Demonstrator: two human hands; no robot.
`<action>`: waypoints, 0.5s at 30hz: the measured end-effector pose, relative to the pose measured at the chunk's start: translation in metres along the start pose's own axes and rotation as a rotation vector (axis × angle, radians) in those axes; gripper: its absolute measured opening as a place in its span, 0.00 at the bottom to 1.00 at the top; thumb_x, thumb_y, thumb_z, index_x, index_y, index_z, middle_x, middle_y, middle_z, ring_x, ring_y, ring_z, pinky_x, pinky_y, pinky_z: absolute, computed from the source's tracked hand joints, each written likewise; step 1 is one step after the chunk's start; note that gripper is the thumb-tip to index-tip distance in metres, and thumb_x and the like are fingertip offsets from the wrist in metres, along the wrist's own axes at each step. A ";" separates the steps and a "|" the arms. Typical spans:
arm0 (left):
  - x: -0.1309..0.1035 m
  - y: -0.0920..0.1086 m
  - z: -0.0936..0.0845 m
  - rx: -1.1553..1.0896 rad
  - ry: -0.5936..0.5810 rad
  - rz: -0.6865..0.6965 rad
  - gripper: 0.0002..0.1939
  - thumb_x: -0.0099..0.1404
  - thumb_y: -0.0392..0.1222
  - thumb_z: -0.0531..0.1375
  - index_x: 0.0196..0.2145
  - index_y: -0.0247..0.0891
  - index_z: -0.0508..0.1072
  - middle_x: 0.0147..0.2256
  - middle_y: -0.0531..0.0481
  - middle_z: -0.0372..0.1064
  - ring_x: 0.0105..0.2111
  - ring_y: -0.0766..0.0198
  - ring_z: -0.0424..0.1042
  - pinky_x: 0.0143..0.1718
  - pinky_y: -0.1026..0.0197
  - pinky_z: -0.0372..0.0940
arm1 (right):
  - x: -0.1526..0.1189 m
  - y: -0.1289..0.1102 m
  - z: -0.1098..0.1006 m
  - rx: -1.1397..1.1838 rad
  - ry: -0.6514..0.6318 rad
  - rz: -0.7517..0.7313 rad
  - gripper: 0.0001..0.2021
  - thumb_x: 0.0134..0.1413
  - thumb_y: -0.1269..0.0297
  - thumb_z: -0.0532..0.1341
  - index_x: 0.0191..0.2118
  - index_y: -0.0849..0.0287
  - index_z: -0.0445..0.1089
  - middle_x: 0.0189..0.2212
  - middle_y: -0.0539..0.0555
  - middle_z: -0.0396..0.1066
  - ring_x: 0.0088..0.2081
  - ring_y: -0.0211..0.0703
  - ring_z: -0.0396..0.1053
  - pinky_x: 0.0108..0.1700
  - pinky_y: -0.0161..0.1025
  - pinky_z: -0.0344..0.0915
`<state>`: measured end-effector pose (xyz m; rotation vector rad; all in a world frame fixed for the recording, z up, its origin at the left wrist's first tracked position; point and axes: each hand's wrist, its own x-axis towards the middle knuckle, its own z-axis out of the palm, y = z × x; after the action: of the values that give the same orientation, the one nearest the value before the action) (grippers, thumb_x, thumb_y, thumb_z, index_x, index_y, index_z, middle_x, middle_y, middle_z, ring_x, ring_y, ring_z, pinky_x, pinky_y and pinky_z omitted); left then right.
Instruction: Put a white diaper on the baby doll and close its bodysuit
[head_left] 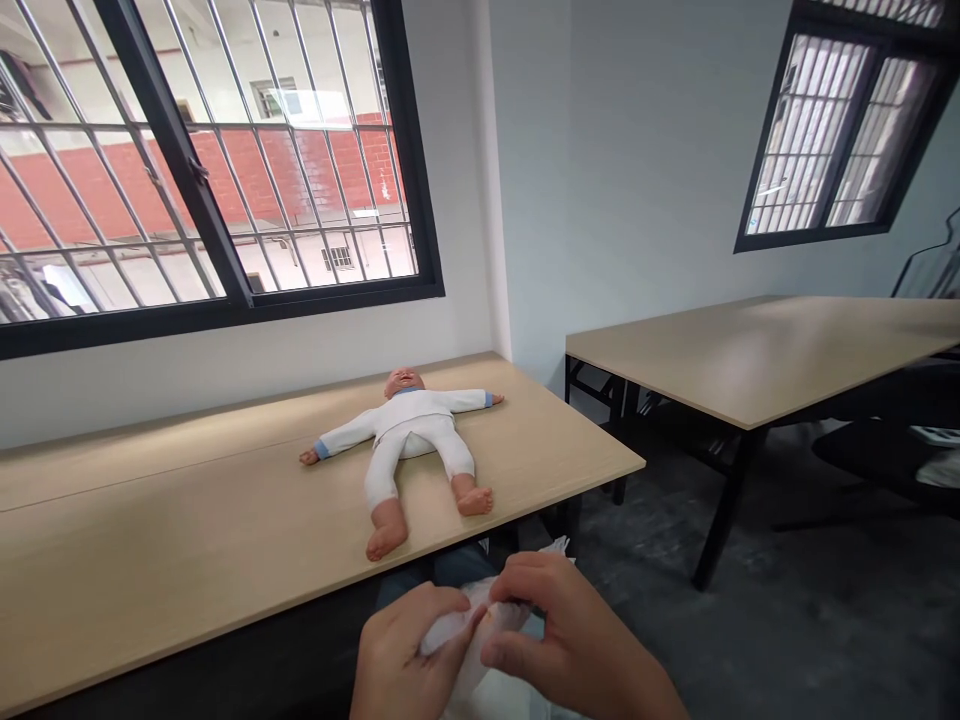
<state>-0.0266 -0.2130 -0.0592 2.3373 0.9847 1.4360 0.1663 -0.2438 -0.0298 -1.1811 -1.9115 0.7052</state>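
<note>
On my remote feed, left hand (412, 645) and right hand (566, 620) were close together, pinching a thin whitish wrapper (501, 618) beside the table (225, 545). I judged it light, limp, slippery; best gripped by folds.

**No readable writing**

No text, label, brand, number or sign can be read. Beyond the doll (403, 381), through the barred window (337, 296), a small white mark (385, 188) stands on the red brick wall (240, 170); it is too small to tell whether it is lettering. Nearer than the doll, the crumpled white plastic (442, 632) in the left hand (416, 640) and right hand (566, 620) shows no legible print, nor does the table (225, 520) under the doll.
</note>
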 end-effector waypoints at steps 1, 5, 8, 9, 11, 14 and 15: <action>0.000 0.000 -0.001 -0.009 -0.020 0.000 0.06 0.62 0.42 0.65 0.28 0.40 0.77 0.23 0.55 0.74 0.21 0.69 0.73 0.24 0.71 0.67 | 0.000 0.000 0.000 -0.009 0.001 0.003 0.18 0.55 0.46 0.65 0.29 0.58 0.73 0.25 0.47 0.65 0.28 0.35 0.62 0.30 0.34 0.51; 0.000 -0.002 -0.002 -0.035 -0.075 -0.001 0.06 0.63 0.40 0.64 0.28 0.40 0.76 0.23 0.55 0.73 0.22 0.69 0.72 0.25 0.71 0.67 | 0.002 0.000 0.002 -0.072 -0.001 0.022 0.16 0.53 0.51 0.67 0.26 0.59 0.71 0.24 0.47 0.65 0.29 0.35 0.63 0.31 0.33 0.52; 0.000 -0.004 -0.003 -0.019 -0.105 -0.018 0.04 0.61 0.37 0.63 0.28 0.40 0.76 0.24 0.56 0.74 0.22 0.69 0.73 0.26 0.71 0.68 | 0.003 0.002 0.004 -0.123 -0.023 0.016 0.17 0.55 0.53 0.66 0.24 0.60 0.68 0.23 0.47 0.64 0.29 0.35 0.64 0.31 0.34 0.51; -0.001 -0.004 -0.003 -0.012 -0.114 -0.030 0.04 0.61 0.36 0.63 0.28 0.40 0.76 0.24 0.56 0.74 0.23 0.68 0.73 0.26 0.71 0.68 | 0.003 0.002 0.005 -0.134 -0.038 0.010 0.17 0.56 0.55 0.65 0.24 0.60 0.67 0.23 0.46 0.64 0.29 0.35 0.63 0.31 0.34 0.51; -0.001 -0.005 -0.003 -0.008 -0.127 -0.058 0.04 0.60 0.36 0.62 0.28 0.40 0.76 0.25 0.55 0.75 0.24 0.68 0.74 0.27 0.71 0.69 | 0.003 0.003 0.006 -0.147 -0.067 -0.009 0.16 0.60 0.58 0.62 0.24 0.59 0.66 0.23 0.46 0.63 0.28 0.34 0.63 0.31 0.34 0.51; -0.002 -0.005 -0.004 -0.007 -0.143 -0.115 0.06 0.63 0.39 0.62 0.29 0.40 0.77 0.25 0.55 0.76 0.24 0.68 0.74 0.28 0.71 0.69 | 0.003 0.004 0.006 -0.164 -0.078 -0.036 0.17 0.63 0.60 0.58 0.23 0.60 0.64 0.23 0.46 0.63 0.28 0.34 0.62 0.31 0.34 0.52; -0.002 -0.005 -0.005 -0.008 -0.151 -0.134 0.07 0.64 0.41 0.62 0.29 0.40 0.77 0.26 0.54 0.76 0.24 0.67 0.74 0.28 0.71 0.69 | 0.003 0.004 0.006 -0.171 -0.076 -0.041 0.17 0.63 0.60 0.58 0.23 0.60 0.63 0.23 0.47 0.63 0.28 0.34 0.62 0.31 0.34 0.52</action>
<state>-0.0334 -0.2111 -0.0606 2.2877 1.0684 1.1925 0.1621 -0.2400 -0.0351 -1.2305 -2.0874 0.5810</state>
